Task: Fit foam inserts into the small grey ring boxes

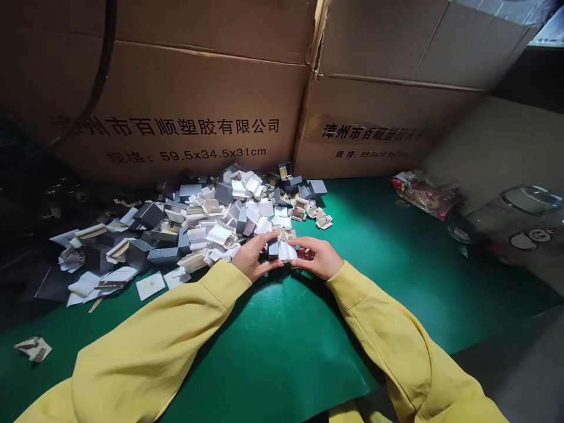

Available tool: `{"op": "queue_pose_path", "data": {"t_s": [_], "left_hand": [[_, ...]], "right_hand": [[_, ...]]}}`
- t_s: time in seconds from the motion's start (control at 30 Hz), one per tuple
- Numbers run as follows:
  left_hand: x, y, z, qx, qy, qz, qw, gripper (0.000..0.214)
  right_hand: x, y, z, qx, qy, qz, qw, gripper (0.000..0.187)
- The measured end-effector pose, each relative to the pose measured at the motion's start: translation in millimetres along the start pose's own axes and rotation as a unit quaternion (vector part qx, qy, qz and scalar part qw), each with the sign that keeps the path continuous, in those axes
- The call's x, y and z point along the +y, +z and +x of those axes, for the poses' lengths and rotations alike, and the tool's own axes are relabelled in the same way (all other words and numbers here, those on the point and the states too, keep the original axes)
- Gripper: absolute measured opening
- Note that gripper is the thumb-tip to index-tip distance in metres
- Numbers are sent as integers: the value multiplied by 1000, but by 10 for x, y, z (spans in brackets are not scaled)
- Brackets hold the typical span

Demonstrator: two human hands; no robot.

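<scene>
Between my two hands, at the near edge of the pile, is a small dark box [273,248] with a white folded piece [287,251] against its right side. My left hand [255,257] grips the dark box, thumb below and fingers above. Closed in a pinch, my right hand [318,257] holds the right end of the white piece. Some of its fingers are curled under and partly hidden. Around and behind both hands lies a heap of small dark boxes [164,255] and crumpled white and beige paper pieces [220,234].
Two large printed cardboard cartons [198,88] stand behind the green tabletop [282,341]. To the right are a clear jar [529,217] and a red plastic packet [425,197]. A torn paper scrap [34,349] lies at the left. A dark cable [103,64] hangs at upper left.
</scene>
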State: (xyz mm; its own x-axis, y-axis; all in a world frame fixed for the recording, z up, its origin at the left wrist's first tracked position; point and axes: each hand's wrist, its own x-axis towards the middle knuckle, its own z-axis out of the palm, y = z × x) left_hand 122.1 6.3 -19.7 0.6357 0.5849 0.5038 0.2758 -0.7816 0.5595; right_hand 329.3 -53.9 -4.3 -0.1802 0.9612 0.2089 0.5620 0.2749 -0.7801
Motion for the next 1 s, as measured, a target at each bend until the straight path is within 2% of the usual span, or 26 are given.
{"op": "queue_pose_path", "data": {"t_s": [0.13, 0.3, 0.47, 0.6, 0.73, 1.0], "left_hand": [[-10, 2, 5, -2, 22, -2, 1000, 58], [-25, 10, 15, -3, 44, -1, 999, 66], [-49, 27, 19, 17, 95, 14, 995, 68], [-67, 38, 10, 8, 75, 7, 997, 69], [-82, 44, 0, -3, 55, 8, 998, 71], [-65, 36, -3, 5, 28, -9, 1000, 71]], "right_hand": [[-8, 28, -2, 23, 9, -28, 999, 40], [-22, 60, -17, 51, -27, -44, 997, 26], [4, 27, -19, 26, -67, -53, 996, 24], [54, -18, -19, 5, -121, -95, 988, 26], [79, -26, -45, 2, -131, -202, 971, 24], [50, 84, -102, 24, -163, -369, 914, 26]]}}
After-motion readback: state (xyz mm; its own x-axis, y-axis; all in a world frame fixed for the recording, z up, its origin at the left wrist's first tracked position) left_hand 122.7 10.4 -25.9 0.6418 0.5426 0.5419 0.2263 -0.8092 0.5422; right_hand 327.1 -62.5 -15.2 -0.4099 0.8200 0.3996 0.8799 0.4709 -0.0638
